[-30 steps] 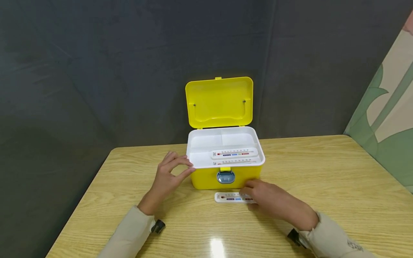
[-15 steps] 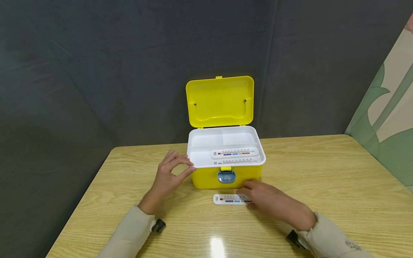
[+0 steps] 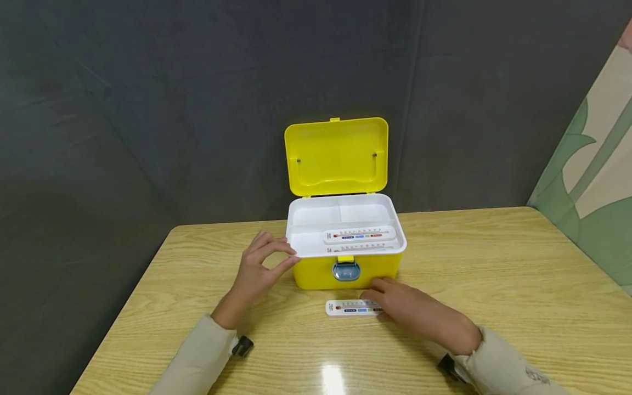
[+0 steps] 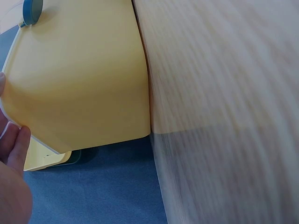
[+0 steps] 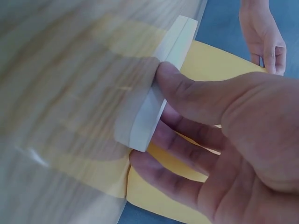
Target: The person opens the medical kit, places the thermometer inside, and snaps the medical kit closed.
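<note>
A yellow storage box [image 3: 316,275] stands with its lid [image 3: 336,156] raised and a white tray [image 3: 316,211] in its top. My left hand [image 3: 258,270] pinches the rim at the front left corner; its fingertips show at the edge in the left wrist view. Just before the box, my right hand [image 3: 413,311] holds a white thermometer [image 3: 349,308] by its long edges, thumb against fingers, as the right wrist view shows. The hand covers the thermometer's right end. Another thermometer [image 3: 359,235] lies in the tray's front compartment, with a third thermometer [image 3: 356,248] partly hidden behind the front rim.
A blue-grey latch [image 3: 346,270] hangs on the box's front. The wooden table [image 3: 494,263] reaches back to a dark cloth wall [image 3: 207,109]. At the right stands a panel with a green leaf pattern [image 3: 597,181].
My right hand has drawn the thermometer slightly toward me and to the left, away from the box's front. The left hand stays at the rim.
</note>
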Demonstrator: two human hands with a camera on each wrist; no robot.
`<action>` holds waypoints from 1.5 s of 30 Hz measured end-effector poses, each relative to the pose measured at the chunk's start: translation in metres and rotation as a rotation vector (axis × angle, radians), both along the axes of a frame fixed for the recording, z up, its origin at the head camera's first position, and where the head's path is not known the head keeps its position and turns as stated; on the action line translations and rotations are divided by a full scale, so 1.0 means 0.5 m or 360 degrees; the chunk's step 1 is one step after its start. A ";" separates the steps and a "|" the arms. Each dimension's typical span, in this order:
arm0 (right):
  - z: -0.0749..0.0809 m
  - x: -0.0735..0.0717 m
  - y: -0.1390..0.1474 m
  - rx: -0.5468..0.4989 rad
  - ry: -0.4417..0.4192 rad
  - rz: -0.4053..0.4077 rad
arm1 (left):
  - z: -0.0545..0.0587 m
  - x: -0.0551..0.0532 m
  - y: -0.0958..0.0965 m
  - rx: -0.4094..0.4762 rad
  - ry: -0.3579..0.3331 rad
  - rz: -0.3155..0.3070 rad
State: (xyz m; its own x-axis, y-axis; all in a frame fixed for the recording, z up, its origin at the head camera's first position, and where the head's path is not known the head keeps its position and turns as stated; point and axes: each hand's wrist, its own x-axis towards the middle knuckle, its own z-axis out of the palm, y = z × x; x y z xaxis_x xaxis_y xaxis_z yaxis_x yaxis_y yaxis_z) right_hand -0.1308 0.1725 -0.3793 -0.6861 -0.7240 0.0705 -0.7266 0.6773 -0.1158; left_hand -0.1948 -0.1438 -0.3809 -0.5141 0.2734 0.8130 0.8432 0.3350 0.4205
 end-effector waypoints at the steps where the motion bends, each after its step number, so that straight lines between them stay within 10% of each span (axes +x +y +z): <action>1: -0.001 0.000 0.000 -0.0002 0.0018 0.0004 | 0.000 0.000 0.000 -0.0001 0.0004 0.0000; 45: 0.005 0.002 -0.004 -0.0035 0.0151 0.0084 | -0.001 -0.001 -0.001 -0.0016 0.0000 0.0018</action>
State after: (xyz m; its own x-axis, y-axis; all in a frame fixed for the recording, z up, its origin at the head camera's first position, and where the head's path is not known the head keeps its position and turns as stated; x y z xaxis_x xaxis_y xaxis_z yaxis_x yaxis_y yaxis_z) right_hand -0.1298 0.1707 -0.3766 -0.6365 -0.7567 0.1492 -0.7696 0.6357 -0.0593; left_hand -0.1953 -0.1446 -0.3816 -0.5171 0.2761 0.8102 0.8394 0.3486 0.4169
